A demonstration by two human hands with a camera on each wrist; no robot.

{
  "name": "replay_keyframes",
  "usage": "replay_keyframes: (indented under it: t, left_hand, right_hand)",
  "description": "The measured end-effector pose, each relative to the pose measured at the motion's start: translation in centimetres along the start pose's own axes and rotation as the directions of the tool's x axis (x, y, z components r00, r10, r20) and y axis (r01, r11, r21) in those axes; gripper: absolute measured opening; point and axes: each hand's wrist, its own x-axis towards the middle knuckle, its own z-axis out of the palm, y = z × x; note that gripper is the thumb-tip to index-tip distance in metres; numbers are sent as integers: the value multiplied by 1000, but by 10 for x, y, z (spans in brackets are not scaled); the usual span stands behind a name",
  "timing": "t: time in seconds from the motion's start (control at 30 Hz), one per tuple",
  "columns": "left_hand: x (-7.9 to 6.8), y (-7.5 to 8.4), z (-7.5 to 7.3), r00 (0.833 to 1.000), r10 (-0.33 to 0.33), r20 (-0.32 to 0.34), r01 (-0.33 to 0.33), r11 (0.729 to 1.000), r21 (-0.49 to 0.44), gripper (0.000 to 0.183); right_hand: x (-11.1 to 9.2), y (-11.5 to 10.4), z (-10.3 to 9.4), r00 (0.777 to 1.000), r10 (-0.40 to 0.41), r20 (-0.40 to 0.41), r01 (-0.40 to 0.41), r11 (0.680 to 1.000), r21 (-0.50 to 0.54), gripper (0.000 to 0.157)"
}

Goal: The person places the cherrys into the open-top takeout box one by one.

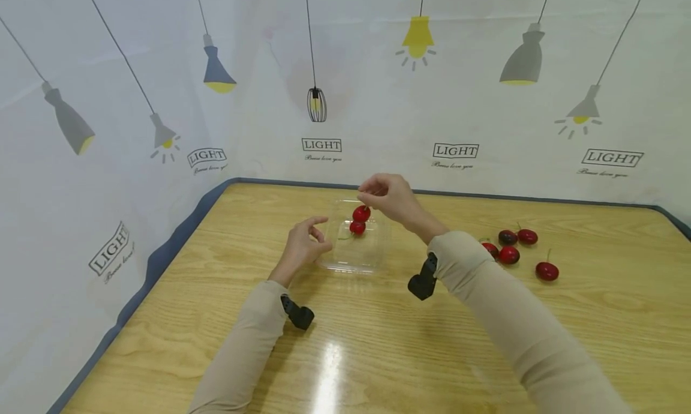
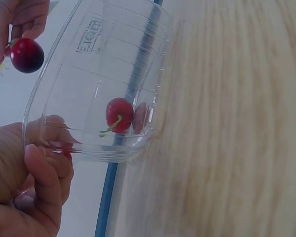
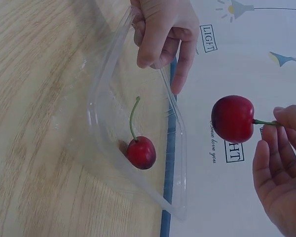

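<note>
Touching the left rim of a clear plastic container (image 1: 353, 259) on a wooden counter (image 1: 378, 333), a person's left hand (image 1: 301, 246) keeps thumb and forefinger apart; whether the other fingers clamp the plastic, one cannot tell. Light pressure should suit it best, enough to stop the thin-looking tub from sliding but not enough to bow its wall. One red cherry (image 3: 141, 152) lies inside with its green stem attached, leaving bare floor to its right.

Next along, a second cherry (image 3: 233, 119) hangs above rim level, seen from the head camera against the container's far side. The right hand (image 1: 391, 201) has thumb and fingertips together, clamped on its thin stem (image 3: 264, 122), with the fruit itself untouched. Such a hold probably spares the skin but lets the fruit swing, so a slow, level carry and a low release over bare floor would be the gentle way. Letting go from high up could make it bounce or knock the first cherry; a jerk could pull the stem loose.

Farther right, five loose cherries (image 1: 508, 255) rest on the counter, well apart from the container, some in near-black red.
</note>
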Motion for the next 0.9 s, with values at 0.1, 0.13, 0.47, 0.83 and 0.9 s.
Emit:
replay_keyframes:
  t: [0.1,0.13,0.47,0.83,0.9]
  left_hand:
    - [0,1,0,1000,1,4,-1,1000,6,57]
    - [0,1,0,1000,2,5,-2,1000,8,56]
    - [0,0,0,1000,8,-5,-8,1000,12,56]
    - [0,0,1,1000,25,-10,-25,999,21,56]
    - [0,0,1,1000,19,-6,-19,1000,21,56]
  right_hand:
    - [3,2,4,1000,6,-16,-6,1000,8,17]
    - [4,3,5,1000,9,-18,-9,1000,12,17]
    - [10,14,14,996,74,-40,-70,994,87,17]
    - [21,19,20,992,103,-78,-98,993,60,14]
    - [22,20,21,991,106,-87,-101,993,55,14]
